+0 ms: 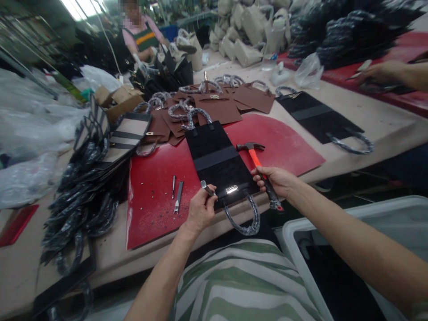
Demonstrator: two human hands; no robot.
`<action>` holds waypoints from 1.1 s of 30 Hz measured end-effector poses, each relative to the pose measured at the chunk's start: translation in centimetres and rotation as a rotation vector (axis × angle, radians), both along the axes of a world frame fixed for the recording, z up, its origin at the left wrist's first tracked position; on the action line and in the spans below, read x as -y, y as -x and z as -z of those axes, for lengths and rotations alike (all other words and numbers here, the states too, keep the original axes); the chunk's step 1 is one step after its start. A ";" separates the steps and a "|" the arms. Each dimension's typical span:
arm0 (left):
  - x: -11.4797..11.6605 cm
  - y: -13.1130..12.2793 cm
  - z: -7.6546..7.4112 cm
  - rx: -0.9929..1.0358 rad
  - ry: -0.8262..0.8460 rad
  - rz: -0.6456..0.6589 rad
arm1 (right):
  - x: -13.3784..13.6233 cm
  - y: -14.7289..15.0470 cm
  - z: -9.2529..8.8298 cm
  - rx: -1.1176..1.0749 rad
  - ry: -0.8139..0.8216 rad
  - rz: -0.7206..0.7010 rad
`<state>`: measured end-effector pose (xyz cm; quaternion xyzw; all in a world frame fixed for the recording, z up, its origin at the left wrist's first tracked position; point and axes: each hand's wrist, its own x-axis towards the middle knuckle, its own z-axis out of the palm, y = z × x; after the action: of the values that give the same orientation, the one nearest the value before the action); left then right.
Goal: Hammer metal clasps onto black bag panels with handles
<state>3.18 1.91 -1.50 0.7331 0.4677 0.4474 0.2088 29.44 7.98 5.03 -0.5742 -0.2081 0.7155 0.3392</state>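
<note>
My right hand (274, 182) is closed round the handle of a claw hammer (254, 157) with a dark head and an orange-and-black grip. In my left hand (201, 207) is a short metal punch (207, 188), held upright near the lower left corner of a flat black bag panel (222, 156). The panel lies on a red board, with plastic-wrapped handles at both ends. A shiny metal clasp plate (231, 189) sits near its close edge, between my hands. Two slim metal tools, a thin rod (173, 187) and a flat forked punch (179, 197), rest left of the panel.
The red board (284, 138) lies on a paper-covered table. Behind are brown bag panels (214, 109); leftward, a pile of wrapped black bags (90, 187). Another black panel (321, 117) lies right. A white bin (290, 232) stands beside me. A co-worker (143, 35) and another person's hand (384, 71) are visible.
</note>
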 end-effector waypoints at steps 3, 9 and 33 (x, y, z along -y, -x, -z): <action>0.0 0.1 -0.1 -0.010 0.051 0.014 | 0.4 0.9 -0.8 0.039 -0.055 0.023; -0.1 0.0 -0.5 -0.022 0.076 0.021 | 4.1 1.2 -6.1 0.336 -0.608 -0.037; -0.1 -0.2 -0.1 -0.013 0.056 0.018 | 8.0 0.6 -13.8 0.870 -1.003 -0.414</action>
<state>3.35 2.00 -1.40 0.7341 0.4747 0.4275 0.2304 28.87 -0.05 18.81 -0.5313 -0.7358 0.2877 0.3057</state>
